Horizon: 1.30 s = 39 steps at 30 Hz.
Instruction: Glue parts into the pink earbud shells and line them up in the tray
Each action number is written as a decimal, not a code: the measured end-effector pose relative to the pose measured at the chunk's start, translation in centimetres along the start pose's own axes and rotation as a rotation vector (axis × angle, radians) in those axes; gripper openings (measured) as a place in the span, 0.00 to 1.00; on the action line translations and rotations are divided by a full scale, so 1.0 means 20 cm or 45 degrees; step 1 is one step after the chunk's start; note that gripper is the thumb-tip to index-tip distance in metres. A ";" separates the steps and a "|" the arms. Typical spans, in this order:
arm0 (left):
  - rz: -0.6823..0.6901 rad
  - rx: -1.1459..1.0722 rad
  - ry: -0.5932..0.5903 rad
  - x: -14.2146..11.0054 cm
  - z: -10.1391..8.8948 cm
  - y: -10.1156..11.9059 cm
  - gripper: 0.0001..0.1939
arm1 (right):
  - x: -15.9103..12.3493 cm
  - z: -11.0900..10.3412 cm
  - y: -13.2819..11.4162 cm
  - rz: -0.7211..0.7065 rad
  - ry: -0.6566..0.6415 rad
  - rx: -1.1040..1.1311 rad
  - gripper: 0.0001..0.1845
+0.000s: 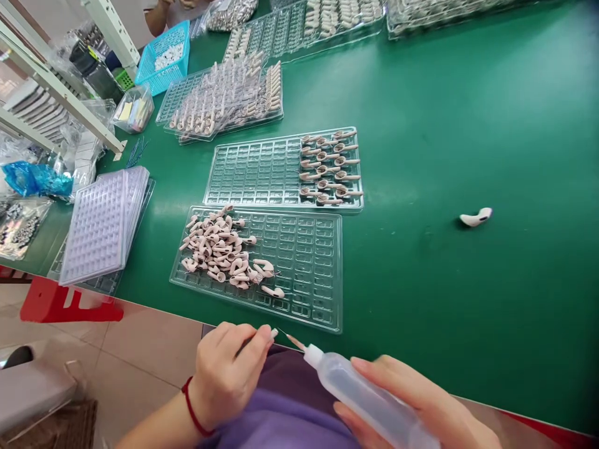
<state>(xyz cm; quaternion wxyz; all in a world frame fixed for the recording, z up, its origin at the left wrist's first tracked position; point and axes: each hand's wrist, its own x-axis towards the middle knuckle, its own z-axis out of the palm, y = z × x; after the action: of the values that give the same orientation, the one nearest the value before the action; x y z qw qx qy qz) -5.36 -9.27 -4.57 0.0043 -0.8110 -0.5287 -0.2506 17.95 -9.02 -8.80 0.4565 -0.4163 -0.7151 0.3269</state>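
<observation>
My left hand point(231, 365) pinches a small white earbud part point(274, 333), mostly covered by the fingers, at the table's front edge. A thin wire seems to stick out of it. In my right hand point(412, 399) lies a translucent squeeze bottle point(365, 390), tilted so that its narrow tip points at the earbud part, close to it. Just beyond my hands, a clear plastic tray point(318, 274) bears a loose heap of white earbud shells point(218, 246), several with fine wires. Behind it, another clear tray point(253, 171) holds rows of earbud shells point(330, 165) at its right end.
A single earbud shell point(477, 217) lies on the green table point(430, 125) at right. Stacked filled trays point(224, 100) and a blue basket point(163, 56) stand at the back left. White empty trays point(98, 224) are piled at left, above a red stool point(60, 302). Another person's arm point(156, 17) shows behind.
</observation>
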 end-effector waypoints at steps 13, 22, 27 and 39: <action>-0.355 -0.727 -0.011 0.06 -0.03 0.14 0.10 | 0.09 0.04 -0.16 0.729 0.193 0.520 0.14; -0.215 -0.768 -0.082 0.08 -0.07 0.19 0.10 | 0.09 0.07 -0.16 0.456 0.093 0.872 0.14; -0.205 -0.823 -0.097 0.09 -0.08 0.21 0.08 | 0.07 0.08 -0.15 0.480 0.092 1.022 0.14; -0.113 -0.789 -0.057 0.06 -0.07 0.21 0.08 | 0.07 0.08 -0.16 0.467 0.097 1.070 0.12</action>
<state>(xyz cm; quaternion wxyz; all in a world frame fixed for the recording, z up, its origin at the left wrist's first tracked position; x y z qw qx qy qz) -1.92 -10.44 -1.78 -0.2656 -0.7552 -0.4620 -0.3817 15.12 -9.36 -6.10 0.5463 -0.3265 -0.4179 0.6483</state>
